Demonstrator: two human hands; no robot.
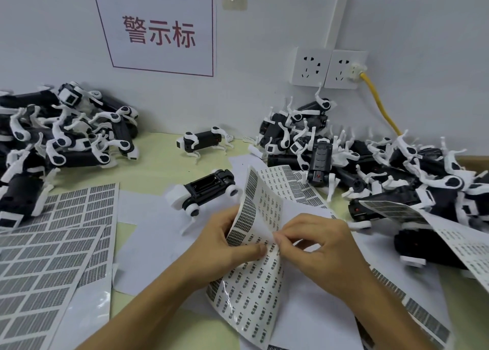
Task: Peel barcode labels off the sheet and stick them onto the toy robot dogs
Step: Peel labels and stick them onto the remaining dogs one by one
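Note:
A curled label sheet stands bent between both hands near the table's front. My left hand grips its left edge, thumb lying across the printed labels. My right hand pinches at a small label in the sheet's middle with thumb and forefinger. A black-and-white toy robot dog lies on its back just beyond the sheet. Another dog stands upright farther back.
Heaps of toy dogs fill the back left and the right. Barcode sheets cover the left front, more sheets drape at the right. Wall sockets with a yellow cable sit behind.

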